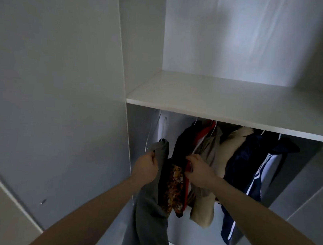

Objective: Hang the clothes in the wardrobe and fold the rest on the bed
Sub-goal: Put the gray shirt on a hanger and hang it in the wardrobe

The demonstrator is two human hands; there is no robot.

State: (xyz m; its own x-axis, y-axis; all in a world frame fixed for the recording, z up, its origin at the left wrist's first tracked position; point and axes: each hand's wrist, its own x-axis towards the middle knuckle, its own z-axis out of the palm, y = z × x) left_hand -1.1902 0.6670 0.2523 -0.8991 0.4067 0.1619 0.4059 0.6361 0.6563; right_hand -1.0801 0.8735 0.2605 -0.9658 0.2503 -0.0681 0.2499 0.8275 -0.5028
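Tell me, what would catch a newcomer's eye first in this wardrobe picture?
Two bare arms reach into the open wardrobe. The left hand grips a grey garment at the left end of the row, and the right hand holds the hanging clothes aside. To the right hangs a navy jacket with white stripes, under a white shelf.

**Clothes in the open wardrobe**

Grey garment [153, 193] hanging long and limp at the left end of the row, on a white hanger [160, 139]. Right of it, bunched together under the wardrobe shelf [224, 105]: black piece with orange floral print [173, 189], red garment [203, 132], beige clothes [204, 206], navy jacket with white stripes [248, 177]. All draped vertically, touching one another.
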